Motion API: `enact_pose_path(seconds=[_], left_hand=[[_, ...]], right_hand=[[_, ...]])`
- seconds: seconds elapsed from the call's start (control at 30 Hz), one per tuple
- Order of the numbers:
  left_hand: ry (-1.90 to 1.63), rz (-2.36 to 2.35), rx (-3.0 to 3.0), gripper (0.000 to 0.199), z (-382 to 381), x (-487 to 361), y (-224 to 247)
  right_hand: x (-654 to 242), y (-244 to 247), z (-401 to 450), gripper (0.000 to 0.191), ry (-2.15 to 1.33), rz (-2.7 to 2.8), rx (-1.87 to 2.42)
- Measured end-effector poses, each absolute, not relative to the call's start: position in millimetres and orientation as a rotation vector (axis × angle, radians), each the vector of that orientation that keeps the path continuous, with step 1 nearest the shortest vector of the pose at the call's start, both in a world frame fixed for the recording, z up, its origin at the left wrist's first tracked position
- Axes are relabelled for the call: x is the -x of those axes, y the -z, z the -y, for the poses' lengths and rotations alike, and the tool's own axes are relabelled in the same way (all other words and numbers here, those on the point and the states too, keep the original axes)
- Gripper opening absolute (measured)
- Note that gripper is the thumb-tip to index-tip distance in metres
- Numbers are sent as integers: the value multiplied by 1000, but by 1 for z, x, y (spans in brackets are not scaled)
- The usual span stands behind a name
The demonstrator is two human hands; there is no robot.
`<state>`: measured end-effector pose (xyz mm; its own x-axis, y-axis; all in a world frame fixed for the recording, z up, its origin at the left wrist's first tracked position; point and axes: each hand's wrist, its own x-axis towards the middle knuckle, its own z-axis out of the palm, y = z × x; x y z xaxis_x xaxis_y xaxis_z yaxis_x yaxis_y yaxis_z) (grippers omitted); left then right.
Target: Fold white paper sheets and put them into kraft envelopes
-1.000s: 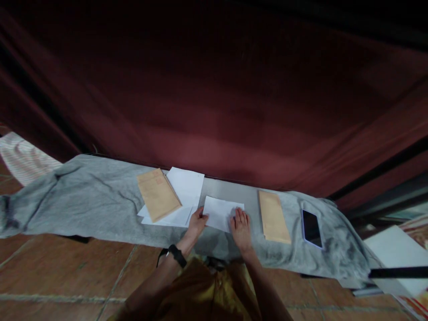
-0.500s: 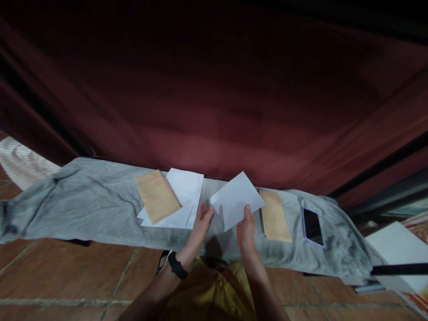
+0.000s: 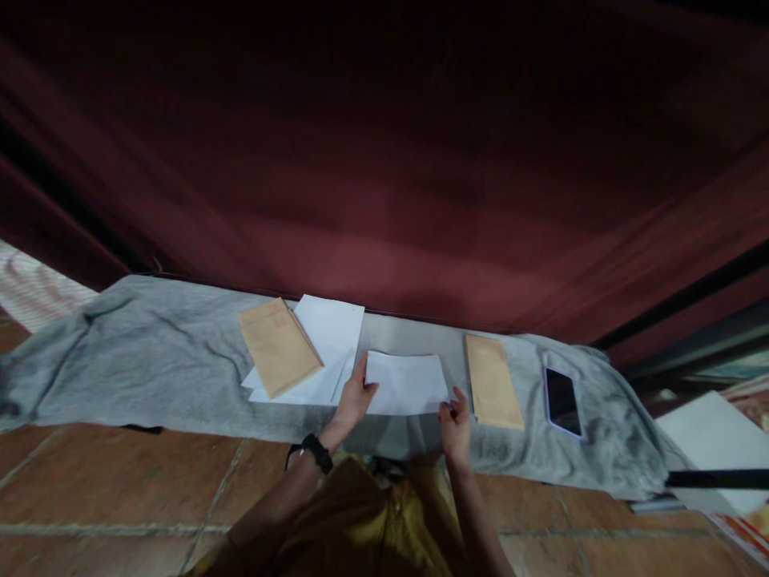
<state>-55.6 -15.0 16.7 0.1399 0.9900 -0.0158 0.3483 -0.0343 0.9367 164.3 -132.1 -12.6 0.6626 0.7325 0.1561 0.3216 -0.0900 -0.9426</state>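
A white sheet of paper point(image 3: 405, 385) lies level between my hands, its long side facing me. My left hand point(image 3: 356, 394), with a dark band at the wrist, grips the sheet's left edge. At the lower right corner my right hand point(image 3: 455, 415) pinches the paper, its index finger raised. White sheets point(image 3: 329, 336) lie to the left, partly under brown envelopes point(image 3: 280, 349). More brown envelopes point(image 3: 493, 382) rest to the right of my right hand.
A phone point(image 3: 563, 402) lies on the grey cloth point(image 3: 168, 361) at the right. A dark red fabric wall point(image 3: 384, 240) rises behind the cloth. A white board point(image 3: 714, 441) is at the far right, above the tiled floor point(image 3: 120, 473).
The sheet has turned from a slant to level and come slightly nearer to me. My right hand has shifted right and down to its corner; my left hand has moved slightly left.
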Motion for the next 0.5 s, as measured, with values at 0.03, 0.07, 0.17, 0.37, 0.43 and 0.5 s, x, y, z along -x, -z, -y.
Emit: enact_pose_path(seconds=[0.03,0.07,0.17,0.37,0.43,0.5], left_hand=[[-898,-1385,-1625,78,13,57,-16],[-867,-1409,-1714,76,13,57,-16],[-765,-1478,-1945,67,17,59,-15],[-751,-1513,-2391,54,38,40,-10],[-701,-1391,-2514,56,44,26,-6],[-613,-1313,-2596,60,47,14,-1]], right_hand=[[-167,15,137,56,-408,906,1719],[-168,17,141,55,-405,940,1757],[-171,18,151,50,-315,1062,1857],[-159,6,130,49,-135,1288,1881],[-145,1,111,52,-238,1424,1828],[-131,-1,92,54,-277,1593,1798]])
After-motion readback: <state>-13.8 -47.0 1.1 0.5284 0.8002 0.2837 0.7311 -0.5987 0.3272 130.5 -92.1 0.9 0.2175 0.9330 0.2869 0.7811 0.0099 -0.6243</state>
